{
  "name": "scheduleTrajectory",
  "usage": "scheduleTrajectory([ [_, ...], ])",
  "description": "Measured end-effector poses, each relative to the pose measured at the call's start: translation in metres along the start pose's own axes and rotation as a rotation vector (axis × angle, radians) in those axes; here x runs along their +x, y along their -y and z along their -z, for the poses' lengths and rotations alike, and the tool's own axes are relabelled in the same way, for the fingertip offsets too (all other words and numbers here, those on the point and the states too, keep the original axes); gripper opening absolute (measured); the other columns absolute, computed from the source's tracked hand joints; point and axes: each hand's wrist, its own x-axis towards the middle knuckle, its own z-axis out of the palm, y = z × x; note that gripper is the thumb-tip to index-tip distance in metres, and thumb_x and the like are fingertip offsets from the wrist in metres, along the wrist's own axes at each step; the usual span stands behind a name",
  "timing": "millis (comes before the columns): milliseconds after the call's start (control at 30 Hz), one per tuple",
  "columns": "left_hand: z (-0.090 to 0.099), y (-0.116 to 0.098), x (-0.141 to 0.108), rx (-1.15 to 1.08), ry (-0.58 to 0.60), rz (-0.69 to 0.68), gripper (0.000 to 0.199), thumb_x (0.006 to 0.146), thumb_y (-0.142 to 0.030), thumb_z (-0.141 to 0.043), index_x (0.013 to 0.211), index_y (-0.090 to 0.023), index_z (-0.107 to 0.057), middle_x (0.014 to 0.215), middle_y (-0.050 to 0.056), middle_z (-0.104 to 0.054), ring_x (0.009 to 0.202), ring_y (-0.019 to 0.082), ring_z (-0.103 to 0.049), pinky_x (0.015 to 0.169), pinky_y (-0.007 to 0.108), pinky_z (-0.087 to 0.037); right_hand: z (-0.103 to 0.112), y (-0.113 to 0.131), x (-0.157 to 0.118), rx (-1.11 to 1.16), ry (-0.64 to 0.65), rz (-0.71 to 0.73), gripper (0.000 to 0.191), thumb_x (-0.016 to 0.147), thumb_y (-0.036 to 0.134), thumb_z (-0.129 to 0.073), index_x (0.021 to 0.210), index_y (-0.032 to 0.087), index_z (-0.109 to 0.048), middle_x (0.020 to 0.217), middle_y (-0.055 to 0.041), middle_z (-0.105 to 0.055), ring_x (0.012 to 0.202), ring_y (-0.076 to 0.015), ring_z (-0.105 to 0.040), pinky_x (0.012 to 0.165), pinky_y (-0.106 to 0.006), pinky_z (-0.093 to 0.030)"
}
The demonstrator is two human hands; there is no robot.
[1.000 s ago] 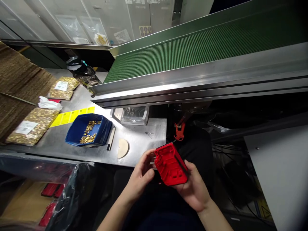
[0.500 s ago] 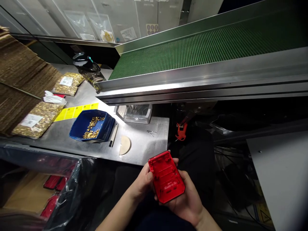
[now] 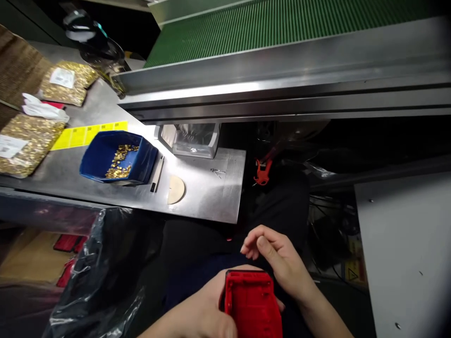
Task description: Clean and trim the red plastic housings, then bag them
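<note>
A red plastic housing (image 3: pixel 254 307), hollow with ribs inside and a dark rim, is low in the view near my body. My left hand (image 3: pixel 211 305) grips it, thumb on the near left side and fingers behind. The housing's lower end is cut off by the frame. Just above and right of it, my right hand (image 3: pixel 276 263) is raised off the housing, fingers loosely bent and nothing visible in them. On the metal bench (image 3: pixel 207 206) are a blue bin (image 3: pixel 141 157) of small brass pieces, a pen-like tool (image 3: pixel 157 174) and a beige half-disc (image 3: pixel 176 189).
A green ribbed conveyor (image 3: pixel 246 35) with a metal side rail crosses above the bench. Bags of brass pieces (image 3: pixel 30 141) lie at left, near a yellow label strip (image 3: pixel 88 134). A clear tray (image 3: pixel 192 141) and thin pins (image 3: pixel 217 172) are nearby. An orange tool (image 3: pixel 262 171) hangs beyond the bench.
My right hand has let go of the red housing and lifted away from it. My left hand has brought the housing lower and closer to my body. The head view has tilted down.
</note>
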Motion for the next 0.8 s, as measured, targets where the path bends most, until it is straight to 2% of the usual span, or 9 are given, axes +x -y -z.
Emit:
scheduleTrajectory([
  [100,-0.003,-0.003,0.001,0.029,0.062,0.051,0.101,0.047,-0.06,-0.099,0.131,-0.014,-0.066,0.12,0.02,-0.071,0.118,0.041,-0.065,0.108,0.053,-0.048,-0.012,0.004,-0.003,0.019,0.061,-0.001,0.041,0.105,0.048,-0.048,0.09,0.017,-0.07,0.084,-0.0056,-0.073,0.076,-0.0145,-0.064,0.073,-0.026,-0.051],
  [300,-0.006,-0.013,0.001,0.129,0.129,0.105,0.088,0.059,-0.068,-0.09,0.123,-0.012,-0.07,0.121,0.019,-0.069,0.12,0.039,-0.064,0.108,0.052,-0.048,-0.017,-0.003,-0.01,0.061,0.071,0.004,0.045,0.107,0.046,-0.043,0.088,0.017,-0.072,0.082,-0.0053,-0.073,0.078,-0.0153,-0.066,0.076,-0.027,-0.051],
  [433,-0.003,-0.011,0.002,0.107,0.139,0.123,0.087,0.058,-0.067,-0.091,0.122,-0.011,-0.072,0.119,0.017,-0.071,0.115,0.038,-0.067,0.106,0.049,-0.049,-0.018,-0.005,-0.011,0.088,0.07,0.01,0.047,0.107,0.046,-0.041,0.087,0.016,-0.072,0.081,-0.0051,-0.073,0.077,-0.0152,-0.067,0.075,-0.027,-0.05],
  [633,0.004,-0.005,0.003,0.083,0.139,0.151,0.097,0.057,-0.069,-0.091,0.132,-0.012,-0.067,0.124,0.018,-0.069,0.116,0.038,-0.066,0.104,0.044,-0.051,-0.018,-0.006,-0.01,0.074,0.094,-0.011,0.049,0.107,0.046,-0.04,0.089,0.016,-0.074,0.084,-0.0065,-0.075,0.08,-0.0169,-0.066,0.078,-0.029,-0.05],
  [800,0.006,-0.007,0.005,0.081,0.136,0.185,0.097,0.056,-0.072,-0.09,0.129,-0.011,-0.069,0.118,0.017,-0.071,0.11,0.036,-0.068,0.101,0.044,-0.052,-0.017,-0.012,-0.011,0.078,0.015,-0.023,0.048,0.106,0.049,-0.043,0.083,0.017,-0.07,0.077,-0.0045,-0.07,0.073,-0.0164,-0.065,0.071,-0.028,-0.049],
])
